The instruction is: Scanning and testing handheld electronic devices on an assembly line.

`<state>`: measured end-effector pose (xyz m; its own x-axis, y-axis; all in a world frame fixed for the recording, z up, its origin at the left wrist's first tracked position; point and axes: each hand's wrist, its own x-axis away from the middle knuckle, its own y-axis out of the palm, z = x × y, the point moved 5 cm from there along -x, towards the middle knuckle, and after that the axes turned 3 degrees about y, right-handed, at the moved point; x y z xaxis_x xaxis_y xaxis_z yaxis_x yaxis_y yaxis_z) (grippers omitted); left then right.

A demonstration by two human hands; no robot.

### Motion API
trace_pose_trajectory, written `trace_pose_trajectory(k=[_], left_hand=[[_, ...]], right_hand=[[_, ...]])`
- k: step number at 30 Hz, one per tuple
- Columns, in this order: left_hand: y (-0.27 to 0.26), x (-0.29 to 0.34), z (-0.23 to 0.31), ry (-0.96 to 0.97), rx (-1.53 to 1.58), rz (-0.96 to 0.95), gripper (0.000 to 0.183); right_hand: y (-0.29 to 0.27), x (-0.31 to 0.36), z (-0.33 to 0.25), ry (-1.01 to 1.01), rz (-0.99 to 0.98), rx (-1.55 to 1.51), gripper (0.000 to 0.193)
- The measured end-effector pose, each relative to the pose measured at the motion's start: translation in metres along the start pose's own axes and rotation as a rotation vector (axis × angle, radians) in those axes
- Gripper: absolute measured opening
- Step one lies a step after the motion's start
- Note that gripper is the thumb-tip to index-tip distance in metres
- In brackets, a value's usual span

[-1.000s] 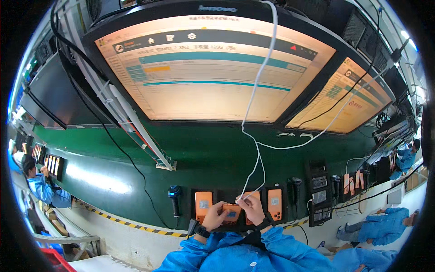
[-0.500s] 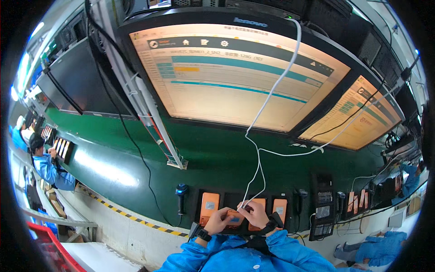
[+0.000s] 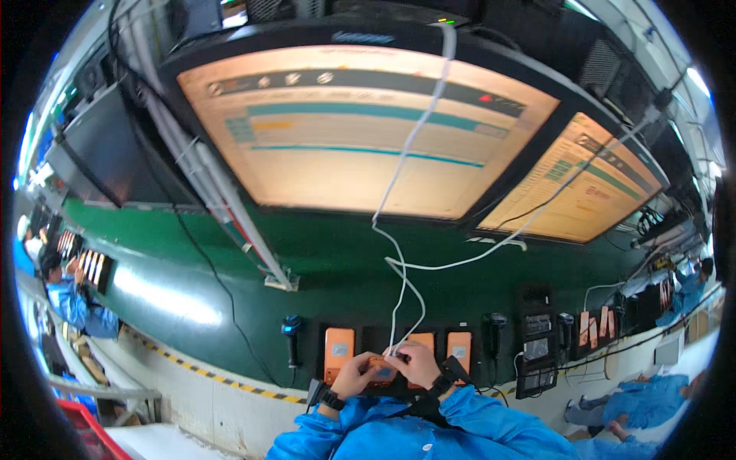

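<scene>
Cable [image 3: 402, 158] shifted left, phone [image 3: 383, 375] between hands [image 3: 353, 377] [image 3: 418, 365]

The white cable [image 3: 406, 267] has swung left, its strands now crossing.

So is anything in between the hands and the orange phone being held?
Nothing visible is in the way: the left hand grips the orange phone directly. The right hand is at its far edge with the end of the white cable; I can't tell if it's plugged in.

The operator wears a blue long-sleeved smock [image 3: 368, 438] with a pale round button [image 3: 427, 447] and black bands [image 3: 331, 398] around both wrists.
</scene>
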<state>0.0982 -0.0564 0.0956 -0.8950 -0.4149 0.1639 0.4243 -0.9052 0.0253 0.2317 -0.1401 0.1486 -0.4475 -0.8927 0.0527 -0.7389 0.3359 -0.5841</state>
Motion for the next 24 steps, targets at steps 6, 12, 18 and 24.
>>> trace_pose_trajectory(k=[6, 12, 18, 24], left_hand=[[-0.001, -0.019, -0.032, -0.013, 0.039, 0.040, 0.023], [-0.017, -0.072, -0.038, 0.112, -0.242, 0.516, 0.043], [0.028, -0.057, 0.026, 0.322, -0.773, 0.488, 0.052], [0.059, -0.037, -0.019, 0.192, -0.825, 0.187, 0.046]], right_hand=[[-0.024, 0.016, 0.036, 0.133, 0.271, -0.293, 0.016], [-0.085, 0.081, 0.184, 0.453, 0.739, -0.283, 0.018], [-0.120, 0.124, 0.280, 0.751, 0.971, 0.051, 0.022], [-0.118, 0.103, 0.284, 0.651, 0.703, 0.239, 0.044]])
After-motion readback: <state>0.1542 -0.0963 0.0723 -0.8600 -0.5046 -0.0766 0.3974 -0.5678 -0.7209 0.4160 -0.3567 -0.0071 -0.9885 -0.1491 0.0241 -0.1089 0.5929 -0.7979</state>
